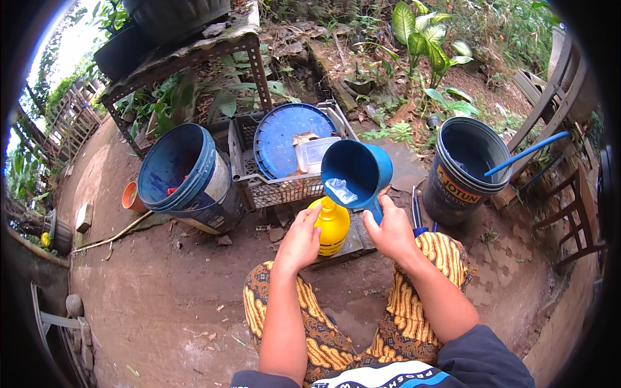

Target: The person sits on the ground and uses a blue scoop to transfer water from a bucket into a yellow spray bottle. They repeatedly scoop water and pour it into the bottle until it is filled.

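My left hand (300,238) grips a yellow plastic bottle (335,228) from its left side, fingers up near the neck. The bottle stands upright on a low grey slab (356,237). With my right hand (392,225) I hold a blue plastic water dipper (373,162) by its handle. The dipper is tilted, its mouth facing left and toward me, just above the bottle's top. Inside it lies something clear and shiny (341,190); whether water or plastic film, I cannot tell. The dipper's lower edge partly hides the bottle's neck.
A blue-rimmed bucket (208,182) leans at left beside a grey plastic crate (286,191) holding a blue lid (279,138) and a clear container (315,153). At right stands a dark paint bucket (451,199) with a blue hose (529,153). A metal rack (254,63) rises behind.
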